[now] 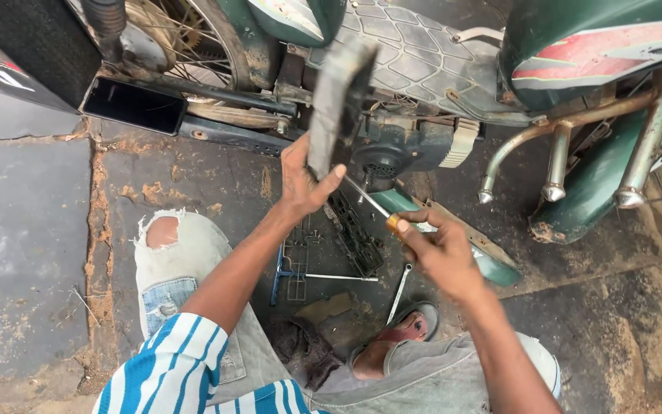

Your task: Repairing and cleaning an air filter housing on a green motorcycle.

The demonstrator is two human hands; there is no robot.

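Your left hand (300,180) is raised in front of the motorcycle (423,69), fingers clenched around the lower end of a flat dark panel (339,100). The panel stands nearly upright, tilted a little to the right, and its upper edge overlaps the patterned seat (415,54) behind it. It is blurred, so you cannot tell its exact shape.

Your right hand (438,249) sits lower and to the right, fingers grasping the orange handle of a screwdriver (373,207). The metal shaft runs up and left from your fist, and its tip ends just beside the bottom edge of the panel, close to your left thumb. The two hands are near each other but not touching.

Below the hands, on the stained floor (32,230), lie a black slatted part (358,234), a blue wire frame (293,264) and a spanner (398,291), all packed into the narrow strip between your knees and the engine (400,146). A green trim piece (469,245) lies under your right wrist.

To the right, the chrome guard bars (568,153) and the green body close off that side. To the left, past your torn trouser knee (164,231), the floor gives wider room. Your sandalled foot (408,330) rests just below the spanner.
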